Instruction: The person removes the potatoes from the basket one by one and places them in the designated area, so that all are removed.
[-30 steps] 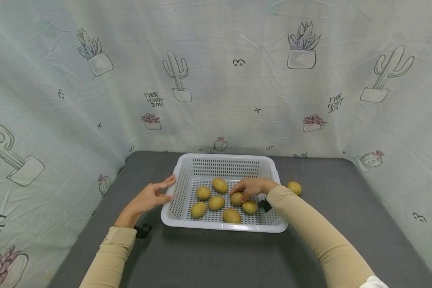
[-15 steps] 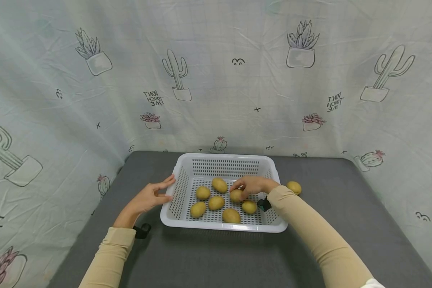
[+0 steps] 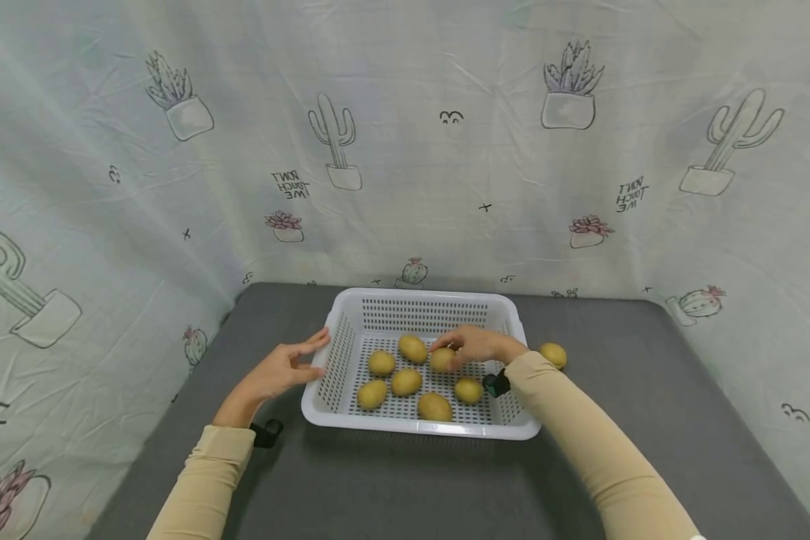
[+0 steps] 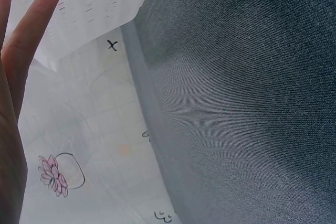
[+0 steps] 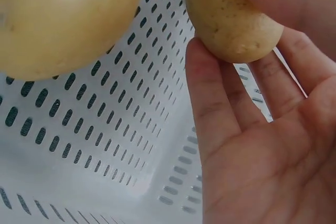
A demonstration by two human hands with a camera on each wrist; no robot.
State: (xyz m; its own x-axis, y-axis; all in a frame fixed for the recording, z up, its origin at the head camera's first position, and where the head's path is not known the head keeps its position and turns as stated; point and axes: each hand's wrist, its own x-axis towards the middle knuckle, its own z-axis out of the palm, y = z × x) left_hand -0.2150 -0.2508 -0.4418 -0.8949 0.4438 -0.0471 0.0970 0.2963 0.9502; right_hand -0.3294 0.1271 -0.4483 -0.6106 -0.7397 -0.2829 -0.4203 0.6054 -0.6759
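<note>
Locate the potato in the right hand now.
In the head view, the held potato is inside the white basket, slightly right of its middle, in the right hand, just right of the rearmost potato.

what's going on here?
A person's right hand grips a potato inside a white plastic basket, while the left hand is at the basket's left rim. Six other potatoes lie loose in the basket. One more potato sits outside it, to the right, on the gray table.

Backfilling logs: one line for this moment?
right hand: pinches potato in basket | left hand: at basket's left rim | outside basket: another potato
</note>
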